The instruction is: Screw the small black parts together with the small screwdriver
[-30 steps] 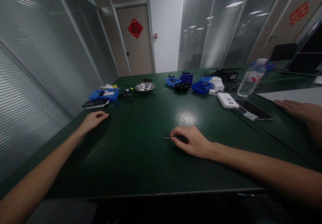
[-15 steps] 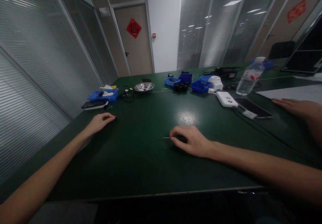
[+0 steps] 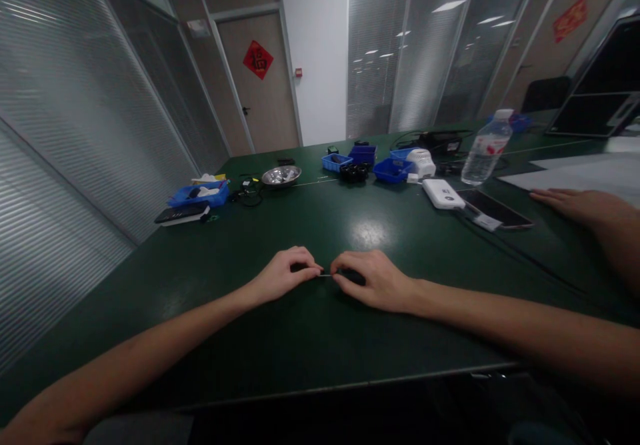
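Observation:
Near the middle of the dark green table (image 3: 280, 358), my right hand (image 3: 373, 280) pinches a thin, light-coloured rod (image 3: 326, 275) that sticks out to the left from its fingertips. Close on the left, my left hand (image 3: 287, 273) has thumb and forefinger pressed together on a tiny black piece (image 3: 321, 271). This piece sits at the rod's left end; whether the two touch or are joined I cannot tell. Both hands are low over the tabletop, fingertips a small gap apart.
At the back left are a blue tray (image 3: 220, 195), a black-and-white device (image 3: 183, 214) and a metal bowl (image 3: 281, 177). Farther right stand blue bins (image 3: 393, 170), a white power bank (image 3: 443, 194), a phone (image 3: 495, 208) and a water bottle (image 3: 487, 148). Another person's hand (image 3: 585, 205) rests at right.
My left hand has moved right across the table with the small black piece, up to the rod's free end. My right hand keeps its pinch in nearly the same place. The view has shifted slightly.

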Demonstrator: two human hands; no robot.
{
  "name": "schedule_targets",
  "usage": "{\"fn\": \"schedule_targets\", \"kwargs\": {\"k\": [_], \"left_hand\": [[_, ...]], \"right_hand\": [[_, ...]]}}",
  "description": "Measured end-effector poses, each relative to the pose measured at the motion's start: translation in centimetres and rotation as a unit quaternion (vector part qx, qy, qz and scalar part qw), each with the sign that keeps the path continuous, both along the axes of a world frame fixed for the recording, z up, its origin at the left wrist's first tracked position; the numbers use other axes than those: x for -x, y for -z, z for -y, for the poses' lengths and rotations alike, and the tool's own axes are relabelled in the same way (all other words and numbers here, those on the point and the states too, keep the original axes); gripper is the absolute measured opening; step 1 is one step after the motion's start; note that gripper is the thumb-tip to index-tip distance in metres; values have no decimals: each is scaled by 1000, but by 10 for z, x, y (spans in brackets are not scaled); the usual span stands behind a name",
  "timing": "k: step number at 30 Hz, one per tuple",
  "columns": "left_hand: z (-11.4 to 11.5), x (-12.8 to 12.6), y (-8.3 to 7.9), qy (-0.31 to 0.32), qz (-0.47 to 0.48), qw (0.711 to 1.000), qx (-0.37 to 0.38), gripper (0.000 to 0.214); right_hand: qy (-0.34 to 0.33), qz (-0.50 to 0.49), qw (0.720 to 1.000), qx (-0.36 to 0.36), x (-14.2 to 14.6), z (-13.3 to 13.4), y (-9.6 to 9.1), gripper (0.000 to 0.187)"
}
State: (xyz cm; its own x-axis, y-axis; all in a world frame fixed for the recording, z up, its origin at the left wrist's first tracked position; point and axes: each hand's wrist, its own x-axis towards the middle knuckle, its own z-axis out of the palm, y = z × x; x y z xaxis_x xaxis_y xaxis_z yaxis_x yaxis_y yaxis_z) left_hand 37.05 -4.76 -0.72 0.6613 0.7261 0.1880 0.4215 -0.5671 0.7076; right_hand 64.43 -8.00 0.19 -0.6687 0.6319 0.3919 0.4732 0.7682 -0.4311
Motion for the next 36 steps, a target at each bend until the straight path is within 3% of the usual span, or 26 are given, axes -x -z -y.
{"fn": "schedule_targets", "kwargs": {"k": [13, 20, 24, 36], "left_hand": [[9, 0, -4, -30, -20, 999, -25, 33], [16, 11, -6, 41, -77, 983, -164, 23], [14, 11, -2, 38, -75, 974, -210, 19], [10, 13, 1, 3, -45, 983, -181, 16]], "right_hand": [[40, -17, 998, 34, -2, -4, -1, 15], [73, -9, 997, 32, -2, -5, 1, 17], [91, -3, 995, 35, -3, -7, 2, 16], [60, 5, 997, 41, -1, -4, -4, 16]]}}
